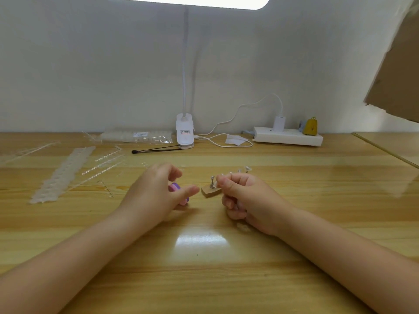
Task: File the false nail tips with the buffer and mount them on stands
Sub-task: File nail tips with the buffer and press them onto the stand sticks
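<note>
Pale wall behind, wood-grain table [204,257] in front, lit from overhead with a glare patch on the near centre. At the far edge of the table stands a white clip lamp [185,132], its neck rising up the wall; right of it, a white power strip [287,136] with a plugged-in adapter and a white cable looping back toward the lamp. A thin black brush [156,149] lies just in front of the lamp base. On the left, clear strips of false nail tips [63,174] lie scattered, with a clear packet [136,136] beyond them at the wall. Left hand [156,191] sits at centre, fingers loosely curled, thumb extended to the right; a pink and purple buffer [178,190] lies beneath it, partly hidden, and whether the hand grips it cannot be told. Right hand [243,198] is just to the right, fingers curled in, thumb and forefinger pinched together at the top; what they pinch is too small to make out. Between the two hands, a small wooden block [210,191] carries an upright metal stand [212,181], close to the right thumb. Further stands [247,168] show just beyond the right knuckles.
</note>
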The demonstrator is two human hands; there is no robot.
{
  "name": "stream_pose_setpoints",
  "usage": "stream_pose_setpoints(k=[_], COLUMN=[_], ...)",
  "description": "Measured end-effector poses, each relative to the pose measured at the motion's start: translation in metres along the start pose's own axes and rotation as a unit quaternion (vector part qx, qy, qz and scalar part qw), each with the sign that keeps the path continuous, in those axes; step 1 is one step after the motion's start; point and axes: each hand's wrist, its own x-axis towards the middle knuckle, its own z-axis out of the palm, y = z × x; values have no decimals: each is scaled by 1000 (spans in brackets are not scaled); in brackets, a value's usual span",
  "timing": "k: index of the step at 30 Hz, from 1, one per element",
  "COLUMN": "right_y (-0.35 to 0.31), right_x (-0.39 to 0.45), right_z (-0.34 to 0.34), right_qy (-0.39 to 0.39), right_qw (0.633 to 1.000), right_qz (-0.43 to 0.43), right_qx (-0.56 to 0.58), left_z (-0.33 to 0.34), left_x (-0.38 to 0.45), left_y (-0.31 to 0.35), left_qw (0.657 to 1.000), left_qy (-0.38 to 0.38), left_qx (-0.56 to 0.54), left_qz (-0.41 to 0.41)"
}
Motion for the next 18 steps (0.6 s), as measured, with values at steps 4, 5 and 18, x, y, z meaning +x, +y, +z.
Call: stream_pose_setpoints(k=[4, 5, 18], right_y=[0, -1, 5], right_x=[1, 1, 0], right_z=[2, 3, 11], right_qy=[-8, -11, 121], right_qw=[1000, 1000, 967], right_qz=[-4, -5, -71], right_qx=[-3, -9, -212], left_z=[-1, -1, 13], left_x=[-7, -10, -12], left_y=[9, 12, 7], left_qw=[974, 974, 971], left_qy=[82, 63, 109], left_qx=[104, 52, 17], left_qz=[185, 212, 211])
